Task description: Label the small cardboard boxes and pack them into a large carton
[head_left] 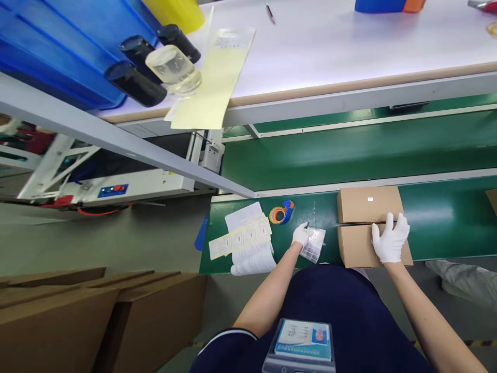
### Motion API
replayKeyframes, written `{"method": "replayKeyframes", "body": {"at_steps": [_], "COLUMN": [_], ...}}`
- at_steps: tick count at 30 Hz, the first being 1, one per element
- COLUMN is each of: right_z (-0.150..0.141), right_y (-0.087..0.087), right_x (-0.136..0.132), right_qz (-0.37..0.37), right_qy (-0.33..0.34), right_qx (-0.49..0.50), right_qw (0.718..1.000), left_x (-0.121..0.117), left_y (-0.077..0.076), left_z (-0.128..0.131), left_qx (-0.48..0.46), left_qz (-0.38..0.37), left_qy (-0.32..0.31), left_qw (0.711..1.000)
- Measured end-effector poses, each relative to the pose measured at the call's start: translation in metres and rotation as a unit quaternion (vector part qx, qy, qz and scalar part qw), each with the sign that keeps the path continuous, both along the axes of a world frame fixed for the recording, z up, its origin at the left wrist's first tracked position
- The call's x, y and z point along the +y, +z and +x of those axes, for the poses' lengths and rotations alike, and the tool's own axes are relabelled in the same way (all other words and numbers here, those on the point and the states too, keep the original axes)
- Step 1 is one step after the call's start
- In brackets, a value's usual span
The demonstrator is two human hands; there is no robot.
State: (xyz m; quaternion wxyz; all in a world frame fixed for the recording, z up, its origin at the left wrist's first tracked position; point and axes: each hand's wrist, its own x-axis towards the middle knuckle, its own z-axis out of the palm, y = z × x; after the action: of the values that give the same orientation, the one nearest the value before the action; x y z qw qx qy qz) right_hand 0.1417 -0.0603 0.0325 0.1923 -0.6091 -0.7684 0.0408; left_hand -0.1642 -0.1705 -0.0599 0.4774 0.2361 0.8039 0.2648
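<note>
My left hand [302,234], in a white glove, has its fingers bunched on the top corner of a clear sheet of small labels [313,245] lying on the green conveyor belt [438,223]. My right hand [390,238], also gloved, lies flat with fingers spread on a closed cardboard box [368,203], beside the dark seam [359,223] across its top. Left of my left hand are an orange and blue tape roll [281,213], cream label strips [240,237] on white papers, and a curled white paper stack [253,262].
A second box corner [492,201] sits on the belt at the right. Another green belt [349,153] runs above, below a white bench [334,46] holding blue trays [58,46], black bottles [135,84] and a pale strip [213,77]. Large cardboard boxes [104,316] stand on the floor.
</note>
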Motion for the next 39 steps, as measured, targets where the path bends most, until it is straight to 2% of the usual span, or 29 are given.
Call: {"method": "replayKeyframes", "body": {"at_steps": [3, 6, 8, 10, 12, 15, 17, 19, 21, 24, 28, 31, 35, 37, 39], "right_z": [-0.046, -0.100, -0.132, -0.154, -0.165, -0.171, -0.173, -0.175, -0.177, -0.177, -0.172, -0.168, -0.163, -0.162, -0.162], "right_y": [0.013, 0.032, 0.041, 0.047, 0.054, 0.069, 0.081, 0.094, 0.105, 0.116, 0.118, 0.113, 0.106, 0.104, 0.103], "right_x": [-0.026, -0.048, -0.056, -0.058, -0.057, -0.054, -0.053, -0.054, -0.055, -0.058, -0.061, -0.063, -0.069, -0.072, -0.074], "right_qz": [-0.064, -0.185, -0.269, -0.360, -0.432, -0.476, -0.482, -0.464, -0.418, -0.313, -0.181, -0.079, 0.037, 0.062, 0.049], "right_qy": [0.098, 0.227, 0.263, 0.262, 0.249, 0.257, 0.270, 0.273, 0.269, 0.282, 0.312, 0.329, 0.333, 0.324, 0.315], "right_qx": [0.120, 0.190, 0.207, 0.225, 0.247, 0.268, 0.257, 0.229, 0.206, 0.199, 0.181, 0.145, 0.116, 0.147, 0.186], "right_qw": [0.986, 0.937, 0.903, 0.867, 0.831, 0.797, 0.793, 0.811, 0.843, 0.885, 0.915, 0.930, 0.935, 0.933, 0.930], "left_x": [-0.024, -0.051, -0.065, -0.074, -0.078, -0.077, -0.074, -0.070, -0.066, -0.060, -0.053, -0.050, -0.046, -0.044, -0.042], "left_y": [0.016, 0.037, 0.053, 0.071, 0.090, 0.119, 0.133, 0.142, 0.147, 0.152, 0.161, 0.166, 0.164, 0.162, 0.161], "left_z": [-0.003, -0.008, -0.011, -0.014, -0.019, -0.029, -0.033, -0.035, -0.035, -0.032, -0.032, -0.031, -0.027, -0.026, -0.025], "left_qx": [-0.128, -0.255, -0.276, -0.254, -0.164, 0.005, -0.012, -0.099, -0.152, -0.157, -0.177, -0.171, -0.203, -0.209, -0.186], "left_qz": [0.120, 0.221, 0.237, 0.240, 0.247, 0.279, 0.290, 0.275, 0.252, 0.246, 0.247, 0.248, 0.240, 0.240, 0.244], "left_qy": [0.027, 0.079, 0.093, 0.091, 0.069, 0.021, -0.011, -0.019, 0.000, 0.023, -0.004, -0.030, -0.008, 0.001, -0.014], "left_qw": [0.984, 0.938, 0.927, 0.932, 0.953, 0.960, 0.957, 0.956, 0.956, 0.956, 0.953, 0.953, 0.949, 0.948, 0.952]}}
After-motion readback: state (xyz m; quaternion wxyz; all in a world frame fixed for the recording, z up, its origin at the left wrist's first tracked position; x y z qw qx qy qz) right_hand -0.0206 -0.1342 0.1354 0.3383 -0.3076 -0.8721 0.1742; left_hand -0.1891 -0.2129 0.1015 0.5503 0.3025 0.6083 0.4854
